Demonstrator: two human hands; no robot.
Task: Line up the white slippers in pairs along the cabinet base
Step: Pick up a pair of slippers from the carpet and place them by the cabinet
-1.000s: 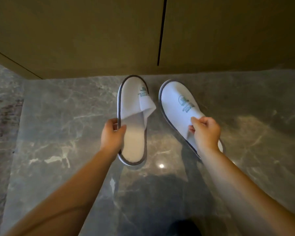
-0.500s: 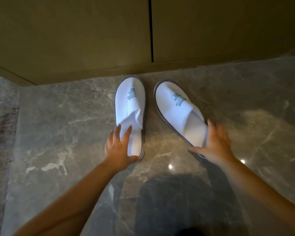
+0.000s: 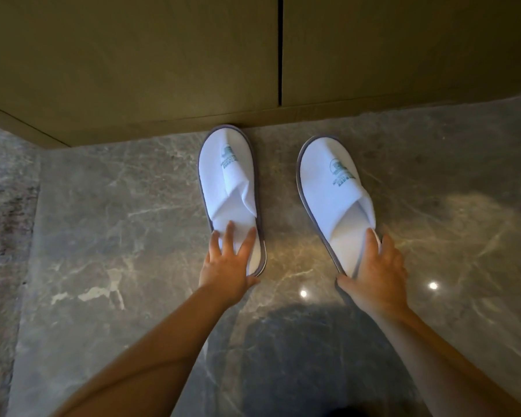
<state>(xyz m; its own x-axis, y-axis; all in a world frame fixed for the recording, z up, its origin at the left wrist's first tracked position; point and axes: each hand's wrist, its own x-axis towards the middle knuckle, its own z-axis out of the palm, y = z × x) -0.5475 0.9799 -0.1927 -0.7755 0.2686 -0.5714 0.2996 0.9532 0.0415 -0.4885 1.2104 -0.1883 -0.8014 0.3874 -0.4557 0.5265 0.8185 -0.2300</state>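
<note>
Two white slippers in view, one pair. We count two hands, both bare, one on each slipper.

Left slipper (image 3: 227, 188): centre of the frame, toe pointing up the picture, toe tip touching or all but touching the cabinet base (image 3: 163, 127); we cannot tell which from this angle. It runs nearly straight up and down. Grey trim around the sole, green printed logo on the upper, the upper creased and folded toward the right edge.

Right slipper (image 3: 331, 191): just right of centre, toe also toward the cabinet but short of it, a strip of floor showing between. It lies tilted, heel swung toward the lower right. Same grey trim, same green logo. The two slippers are apart, with bare floor between them, the gap wider at the heels.

Left hand (image 3: 226, 263): fingers spread flat on the heel end of the left slipper, palm down, thumb at the heel rim, not curled around anything.

Right hand (image 3: 379, 266): laid flat over the heel of the right slipper, fingers extended along its right edge, thumb at the heel's left side, pressing rather than gripping.

Floor (image 3: 118, 221): grey veined marble, glossy, two small light reflections in the lower right. Cabinet fronts: two door panels across the top of the frame, one dark vertical seam (image 3: 280, 49) between them.
</note>
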